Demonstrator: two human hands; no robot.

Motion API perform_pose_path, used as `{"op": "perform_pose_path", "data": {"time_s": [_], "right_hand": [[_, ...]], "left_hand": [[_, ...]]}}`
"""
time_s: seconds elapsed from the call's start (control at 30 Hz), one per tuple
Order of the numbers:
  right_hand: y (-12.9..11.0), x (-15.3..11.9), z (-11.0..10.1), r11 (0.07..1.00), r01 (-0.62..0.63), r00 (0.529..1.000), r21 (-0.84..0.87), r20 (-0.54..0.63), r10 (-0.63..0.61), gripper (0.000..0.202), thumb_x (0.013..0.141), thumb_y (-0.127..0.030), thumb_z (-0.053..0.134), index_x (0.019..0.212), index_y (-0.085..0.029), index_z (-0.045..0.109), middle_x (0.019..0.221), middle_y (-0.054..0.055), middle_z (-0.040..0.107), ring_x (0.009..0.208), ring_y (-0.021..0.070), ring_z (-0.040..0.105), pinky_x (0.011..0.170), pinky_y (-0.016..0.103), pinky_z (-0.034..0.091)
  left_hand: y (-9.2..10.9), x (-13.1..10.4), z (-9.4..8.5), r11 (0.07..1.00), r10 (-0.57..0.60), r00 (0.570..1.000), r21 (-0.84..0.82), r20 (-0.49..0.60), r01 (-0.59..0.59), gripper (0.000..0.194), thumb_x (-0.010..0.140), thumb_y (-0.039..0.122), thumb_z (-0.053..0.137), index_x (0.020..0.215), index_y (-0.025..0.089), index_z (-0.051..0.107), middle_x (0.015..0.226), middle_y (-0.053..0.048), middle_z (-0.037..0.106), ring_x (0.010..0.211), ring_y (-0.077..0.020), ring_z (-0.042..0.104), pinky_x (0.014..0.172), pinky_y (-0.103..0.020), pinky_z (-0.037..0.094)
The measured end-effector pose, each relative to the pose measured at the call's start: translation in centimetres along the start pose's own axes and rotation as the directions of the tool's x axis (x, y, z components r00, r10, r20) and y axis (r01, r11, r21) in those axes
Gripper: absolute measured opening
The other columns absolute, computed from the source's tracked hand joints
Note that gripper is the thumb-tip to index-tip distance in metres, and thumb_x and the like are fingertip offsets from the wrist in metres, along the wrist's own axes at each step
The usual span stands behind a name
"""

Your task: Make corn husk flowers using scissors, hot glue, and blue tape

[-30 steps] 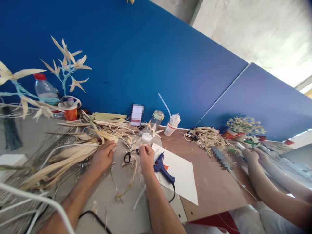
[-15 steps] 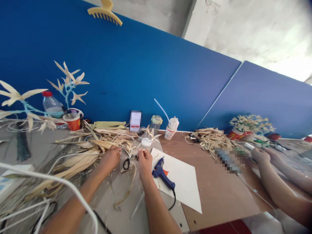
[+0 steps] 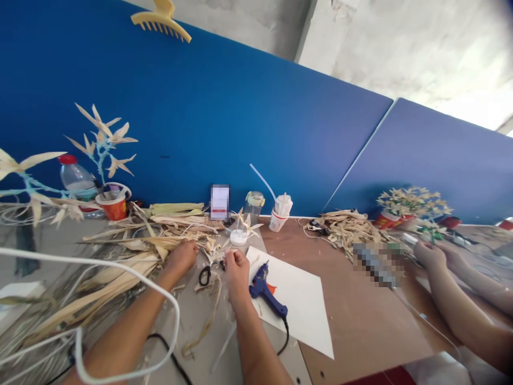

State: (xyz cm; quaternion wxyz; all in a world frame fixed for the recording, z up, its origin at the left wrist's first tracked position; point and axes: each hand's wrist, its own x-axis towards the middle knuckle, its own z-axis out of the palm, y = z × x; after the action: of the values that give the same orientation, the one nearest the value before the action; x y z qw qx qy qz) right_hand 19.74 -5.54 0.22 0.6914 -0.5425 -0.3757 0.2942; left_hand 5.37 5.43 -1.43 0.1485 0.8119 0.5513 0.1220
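Observation:
My left hand (image 3: 182, 258) is closed over the edge of the pile of dried corn husks (image 3: 136, 262), its fingertips bent inward. Whatever it grips is too small to make out. A short way to the right, my right hand (image 3: 237, 266) has thumb and fingers pinched together; what lies between them is hidden. Black-handled scissors (image 3: 204, 276) rest on the table between both hands, among husk scraps. Just right of my right hand, a blue hot glue gun (image 3: 265, 291) lies on a white sheet (image 3: 308, 310). A pale husk flower (image 3: 246, 223) stands at a white round base (image 3: 238, 237) beyond my hands.
A looping white cable (image 3: 176, 315) crosses the left foreground. Along the blue partition (image 3: 200, 117) stand a phone (image 3: 220, 202), a clear jar (image 3: 254, 203), a white cup (image 3: 279, 218) and a red cup (image 3: 112, 206). At right, another person's hands (image 3: 430, 259) work beside husks (image 3: 352, 230).
The whole view has shifted slightly. The white cable in the foreground has swung to the right across my left forearm. Both my hands keep nearly the same places and poses.

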Motion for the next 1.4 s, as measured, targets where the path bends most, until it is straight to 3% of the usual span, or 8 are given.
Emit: {"op": "perform_pose_path", "data": {"time_s": [0.17, 0.33, 0.43, 0.7, 0.87, 1.1, 1.3, 1.4], "right_hand": [[-0.2, 0.0, -0.2, 1.0, 0.009, 1.0, 0.002, 0.003, -0.009, 0.029, 0.077, -0.036, 0.049, 0.053, -0.02, 0.043, 0.047, -0.005, 0.038, 0.047, 0.0099, 0.033, 0.045, 0.023, 0.029], [-0.5, -0.1, -0.1, 1.0, -0.001, 1.0, -0.005, 0.018, 0.001, 0.031, 0.076, -0.038, 0.05, 0.052, -0.02, 0.042, 0.048, -0.005, 0.039, 0.048, 0.01, 0.034, 0.046, 0.023, 0.029], [-0.5, -0.1, -0.1, 1.0, -0.013, 1.0, -0.003, 0.011, 0.013, 0.03, 0.076, -0.038, 0.05, 0.053, -0.02, 0.043, 0.048, -0.005, 0.04, 0.049, 0.0103, 0.034, 0.047, 0.023, 0.029], [-0.5, -0.2, -0.1, 0.999, 0.005, 1.0, -0.035, 0.017, -0.005, 0.029, 0.076, -0.036, 0.05, 0.053, -0.021, 0.042, 0.047, -0.006, 0.037, 0.049, 0.0105, 0.033, 0.049, 0.024, 0.03], [-0.3, 0.0, -0.3, 0.999, -0.025, 1.0, -0.022, 0.014, 0.025, 0.028, 0.076, -0.038, 0.049, 0.054, -0.021, 0.042, 0.047, -0.006, 0.036, 0.048, 0.0102, 0.032, 0.048, 0.024, 0.028], [0.0, 0.3, -0.6, 0.997, -0.077, 0.997, -0.025, -0.016, 0.077, 0.029, 0.075, -0.039, 0.052, 0.054, -0.02, 0.043, 0.047, -0.007, 0.037, 0.048, 0.0099, 0.034, 0.049, 0.024, 0.027], [-0.3, 0.3, -0.4, 0.964, -0.192, 0.981, 0.183, 0.054, 0.185, 0.027, 0.071, -0.037, 0.06, 0.055, -0.019, 0.047, 0.046, -0.007, 0.042, 0.044, 0.0078, 0.033, 0.047, 0.022, 0.027], [-1.0, -0.1, -0.5, 0.811, -0.381, 0.917, 0.443, 0.291, 0.272, 0.026, 0.067, -0.037, 0.069, 0.061, -0.018, 0.052, 0.052, -0.006, 0.05, 0.045, 0.007, 0.038, 0.047, 0.021, 0.032]], "left_hand": [[-0.1, -2.6, -1.6, 0.998, 0.048, 0.999, -0.031, -0.009, -0.049, 0.025, 0.08, 0.018, 0.044, 0.089, 0.02, 0.067, 0.098, -0.009, 0.066, 0.095, -0.0217, 0.06, 0.086, -0.033, 0.044], [0.1, -9.1, -4.3, 0.93, 0.361, 0.895, -0.172, 0.263, -0.325, 0.026, 0.071, 0.013, 0.05, 0.084, 0.025, 0.069, 0.093, -0.005, 0.064, 0.095, -0.0225, 0.057, 0.085, -0.034, 0.042], [0.3, -12.1, -4.9, 0.931, 0.365, 0.864, -0.12, 0.348, -0.345, 0.029, 0.064, 0.008, 0.051, 0.081, 0.026, 0.067, 0.092, -0.004, 0.061, 0.093, -0.0231, 0.055, 0.081, -0.034, 0.04], [0.0, -12.7, -4.4, 0.897, 0.439, 0.825, -0.126, 0.356, -0.423, 0.012, 0.074, 0.013, 0.052, 0.071, 0.022, 0.059, 0.09, -0.004, 0.059, 0.089, -0.0213, 0.051, 0.078, -0.033, 0.037], [0.1, -11.5, -4.8, 0.866, 0.483, 0.858, -0.241, 0.175, -0.438, 0.013, 0.084, 0.021, 0.046, 0.079, 0.022, 0.057, 0.091, -0.004, 0.061, 0.09, -0.0204, 0.052, 0.083, -0.032, 0.04], [2.5, -10.0, -7.6, 0.847, 0.348, 0.928, -0.382, -0.129, -0.371, 0.02, 0.089, 0.036, 0.045, 0.084, 0.02, 0.058, 0.081, -0.002, 0.064, 0.078, -0.0178, 0.057, 0.075, -0.029, 0.045], [2.2, -11.8, -9.2, 0.722, 0.436, 0.831, -0.416, -0.346, -0.552, 0.017, 0.089, 0.026, 0.05, 0.084, 0.023, 0.066, 0.084, -0.005, 0.07, 0.083, -0.0202, 0.063, 0.076, -0.031, 0.049], [2.2, -14.0, -10.0, 0.711, 0.335, 0.755, -0.374, -0.564, -0.595, 0.023, 0.087, 0.016, 0.051, 0.101, 0.027, 0.066, 0.102, -0.003, 0.07, 0.101, -0.0229, 0.062, 0.092, -0.037, 0.046]]}}
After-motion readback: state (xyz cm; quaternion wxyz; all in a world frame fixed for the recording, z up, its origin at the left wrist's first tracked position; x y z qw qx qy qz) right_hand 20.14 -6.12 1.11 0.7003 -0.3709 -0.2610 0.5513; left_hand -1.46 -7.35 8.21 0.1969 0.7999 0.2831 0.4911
